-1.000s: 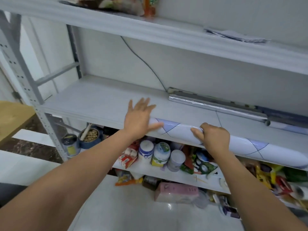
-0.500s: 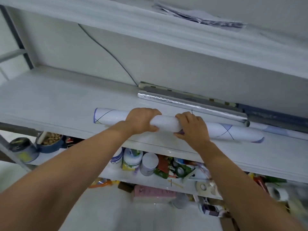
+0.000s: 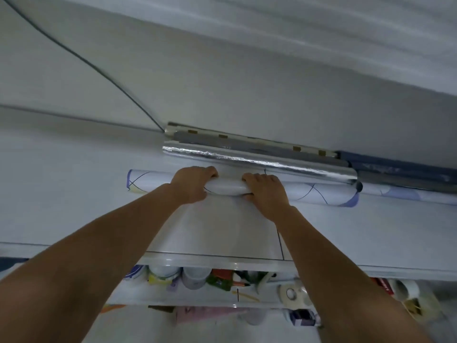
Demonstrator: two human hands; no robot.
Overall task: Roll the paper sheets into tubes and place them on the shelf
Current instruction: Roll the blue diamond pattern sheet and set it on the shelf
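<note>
A white paper tube (image 3: 319,193) with blue and dark line markings lies lengthwise on the pale shelf board (image 3: 61,194). My left hand (image 3: 191,184) grips it left of its middle, fingers curled over the top. My right hand (image 3: 265,191) grips it just to the right, thumb underneath. Right behind the tube lies a silver foil roll (image 3: 259,160), and behind that a grey roll (image 3: 247,144) against the wall. Another pale roll (image 3: 405,194) lies to the right.
A dark cable (image 3: 81,58) runs down the back wall to the shelf. The upper shelf (image 3: 321,33) hangs close overhead. The lower shelf (image 3: 222,293) holds several jars, tape rolls and packets. A dark blue roll (image 3: 400,167) lies at the back right.
Both hands have pushed the tube further back on the shelf, up against the silver roll. The camera has moved closer and tilted, so the shelf fills more of the view.
</note>
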